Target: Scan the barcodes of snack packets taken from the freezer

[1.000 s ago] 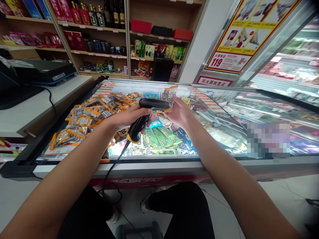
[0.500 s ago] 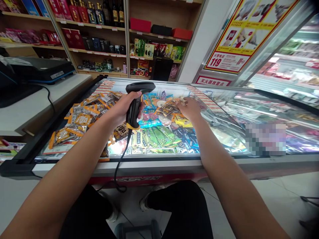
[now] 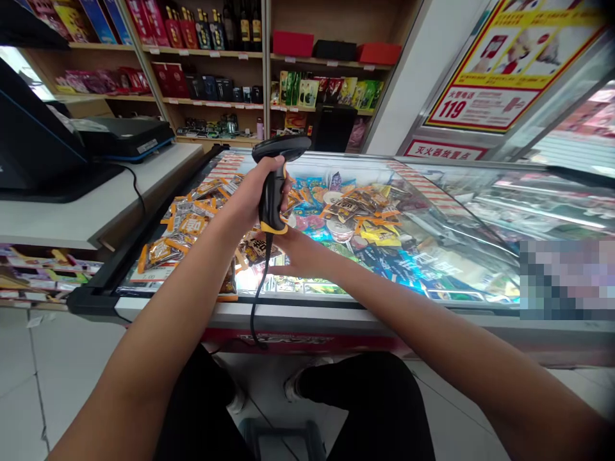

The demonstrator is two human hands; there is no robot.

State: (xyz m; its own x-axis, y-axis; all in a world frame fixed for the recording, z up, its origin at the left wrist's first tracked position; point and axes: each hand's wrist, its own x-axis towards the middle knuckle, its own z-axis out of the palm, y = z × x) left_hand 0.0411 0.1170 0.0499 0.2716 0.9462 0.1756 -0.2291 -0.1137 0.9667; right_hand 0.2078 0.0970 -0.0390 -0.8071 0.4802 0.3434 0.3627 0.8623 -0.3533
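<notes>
My left hand [image 3: 252,198] is closed round the handle of a black barcode scanner [image 3: 273,186] with a yellow collar, held upright above the chest freezer's glass lid [image 3: 432,211]. Its cable [image 3: 257,301] hangs down over the freezer's front rim. My right hand [image 3: 293,250] reaches leftward under the scanner, at the edge of the pile of orange-trimmed snack packets [image 3: 192,224] on the lid. Its fingers are hidden behind my left wrist. A second heap of packets [image 3: 365,211] lies to the right on the glass.
A white counter [image 3: 72,218] on the left carries a black till screen [image 3: 33,147] and a flat black device [image 3: 125,134]. Wooden shelves [image 3: 216,64] of boxes and bottles stand behind. A red and yellow poster [image 3: 500,70] and a glass-fronted chiller [image 3: 576,128] are on the right.
My right hand laid its packet on the right heap, then crossed left beneath the scanner. My left hand turned the scanner upright and lifted it.
</notes>
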